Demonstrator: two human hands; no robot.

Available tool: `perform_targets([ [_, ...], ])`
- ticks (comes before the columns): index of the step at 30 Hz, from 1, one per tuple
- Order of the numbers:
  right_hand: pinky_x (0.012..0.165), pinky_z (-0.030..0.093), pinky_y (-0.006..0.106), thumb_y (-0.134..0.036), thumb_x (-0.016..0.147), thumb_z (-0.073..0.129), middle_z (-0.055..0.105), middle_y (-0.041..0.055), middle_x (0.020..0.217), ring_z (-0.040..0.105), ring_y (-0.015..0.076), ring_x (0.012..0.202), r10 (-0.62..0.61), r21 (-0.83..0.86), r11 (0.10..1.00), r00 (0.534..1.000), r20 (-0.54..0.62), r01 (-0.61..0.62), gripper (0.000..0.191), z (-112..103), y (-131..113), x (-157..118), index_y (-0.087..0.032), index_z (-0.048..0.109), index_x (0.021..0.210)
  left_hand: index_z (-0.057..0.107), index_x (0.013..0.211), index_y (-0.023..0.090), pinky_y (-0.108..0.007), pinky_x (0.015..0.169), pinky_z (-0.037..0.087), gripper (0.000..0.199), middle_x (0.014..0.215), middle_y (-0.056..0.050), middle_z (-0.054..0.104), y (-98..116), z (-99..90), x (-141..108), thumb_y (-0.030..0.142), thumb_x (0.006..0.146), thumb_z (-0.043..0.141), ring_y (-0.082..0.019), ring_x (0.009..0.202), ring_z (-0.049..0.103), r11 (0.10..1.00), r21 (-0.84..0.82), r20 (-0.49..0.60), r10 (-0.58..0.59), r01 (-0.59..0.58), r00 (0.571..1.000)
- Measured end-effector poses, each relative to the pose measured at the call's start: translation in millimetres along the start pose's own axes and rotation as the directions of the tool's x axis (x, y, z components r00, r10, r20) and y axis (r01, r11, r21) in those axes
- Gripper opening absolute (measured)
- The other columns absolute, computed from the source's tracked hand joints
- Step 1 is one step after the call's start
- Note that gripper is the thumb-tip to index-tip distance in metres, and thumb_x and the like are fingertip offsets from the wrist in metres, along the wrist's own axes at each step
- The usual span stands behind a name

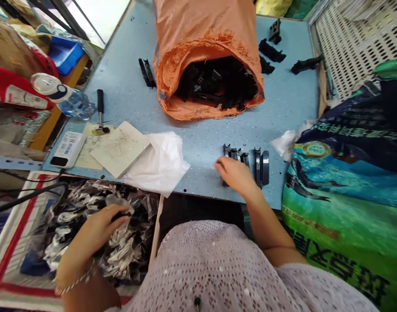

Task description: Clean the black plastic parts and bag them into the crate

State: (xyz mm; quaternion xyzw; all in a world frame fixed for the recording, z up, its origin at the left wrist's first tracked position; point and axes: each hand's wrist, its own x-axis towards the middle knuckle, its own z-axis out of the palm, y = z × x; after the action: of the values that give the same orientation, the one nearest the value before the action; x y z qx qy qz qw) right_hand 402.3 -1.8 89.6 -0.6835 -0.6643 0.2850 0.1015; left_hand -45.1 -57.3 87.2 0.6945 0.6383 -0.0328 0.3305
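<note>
My left hand [102, 227] is over a white basket, its thumb and fingers closed on a clear plastic bag [115, 201] with a black part inside, only partly visible. Below it lie many bagged parts [123, 251]. At the table's front edge, my right hand [235, 173] lies across a row of black plastic parts [239, 154], fingers curled over the leftmost one; the fingertips are partly hidden. Just right of that hand, more black parts [261, 167] stand side by side. An orange woven sack [206, 26] lies open towards me, full of similar black parts [214, 82].
Left on the blue table [198, 143] are white plastic bags [162, 160], cardboard pieces [120, 147], a hammer [100, 108], a white device [68, 149] and a water bottle [75, 102]. Loose black parts [272, 51] lie far right. A green sack [334, 216] flanks the table's right edge.
</note>
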Motion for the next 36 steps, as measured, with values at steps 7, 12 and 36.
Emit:
perform_targets([
  [7, 0.085, 0.049, 0.046, -0.033, 0.099, 0.054, 0.064, 0.028, 0.115, 0.06, 0.0403, 0.111, 0.086, -0.54, 0.834, 0.993, -0.081, -0.116, 0.037, 3.6, 43.6, -10.9, -0.005, 0.063, 0.121, 0.075, 0.09, 0.02, -0.039, 0.079, 0.051, 0.035, 0.09, -0.015, 0.076, -1.6, 33.0, 73.7, 0.042, 0.09, 0.049, -0.034, 0.09, 0.071, 0.944, 0.223, -0.247, -0.188, 0.244, 0.951],
  [12, 0.082, 0.05, 0.041, -0.028, 0.1, 0.051, 0.067, 0.0234, 0.113, 0.066, 0.0355, 0.104, 0.092, -0.436, 0.896, 0.996, 0.003, -0.082, 0.037, 19.5, 26.8, -10.8, -0.008, 0.057, 0.13, 0.072, 0.094, 0.017, -0.039, 0.085, 0.05, 0.035, 0.101, -0.015, 0.067, 85.7, 36.4, 113.8, 0.046, 0.095, 0.052, -0.028, 0.089, 0.065, 1.0, -0.001, -0.658, 0.005, -0.008, 0.753],
  [36, 0.055, 0.05, 0.023, -0.03, 0.063, 0.085, 0.07, -0.0001, 0.065, 0.058, 0.0112, 0.055, -0.21, 0.917, 0.047, 0.894, 0.396, -0.395, 0.022, 97.1, -58.9, 118.5, -0.015, 0.071, 0.072, 0.062, 0.078, 0.019, -0.035, 0.087, 0.054, 0.005, 0.105, -0.009, 0.067, 93.2, 47.5, 159.7, 0.023, 0.081, 0.062, -0.02, 0.097, 0.065, 0.755, -0.528, -0.707, -0.137, -0.389, 0.694],
])
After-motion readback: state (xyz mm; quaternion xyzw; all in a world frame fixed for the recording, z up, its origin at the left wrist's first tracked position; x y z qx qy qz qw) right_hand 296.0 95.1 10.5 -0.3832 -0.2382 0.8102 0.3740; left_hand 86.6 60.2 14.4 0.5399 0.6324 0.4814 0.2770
